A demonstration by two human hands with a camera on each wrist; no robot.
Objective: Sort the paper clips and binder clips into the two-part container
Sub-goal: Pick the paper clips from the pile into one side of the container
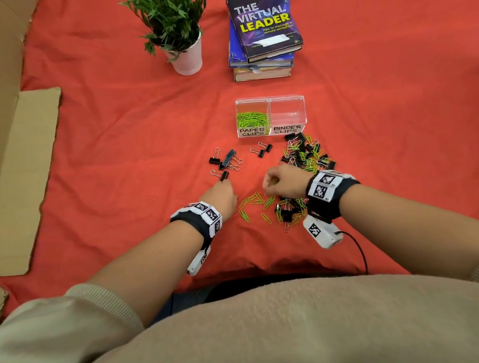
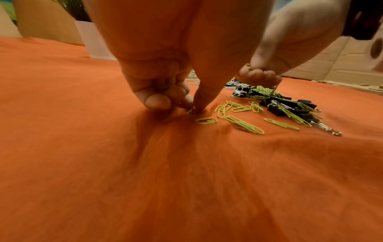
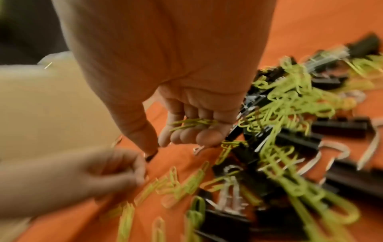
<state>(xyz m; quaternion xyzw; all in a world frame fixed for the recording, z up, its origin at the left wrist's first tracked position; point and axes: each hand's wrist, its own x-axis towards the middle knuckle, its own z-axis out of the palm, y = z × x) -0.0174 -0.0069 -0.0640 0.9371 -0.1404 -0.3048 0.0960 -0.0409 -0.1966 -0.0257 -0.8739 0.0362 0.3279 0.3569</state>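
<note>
The clear two-part container stands mid-table; its PAPER CLIPS side holds green paper clips, and its BINDER CLIPS side looks bare. My left hand pinches a green paper clip against the cloth with thumb and forefinger. Loose green paper clips lie between my hands. My right hand holds several green paper clips in its curled fingers. Mixed piles of black binder clips and paper clips lie right of it.
Separate black binder clips lie left of the container, and two more lie in front of it. A potted plant and a stack of books stand at the back. Cardboard borders the red cloth on the left.
</note>
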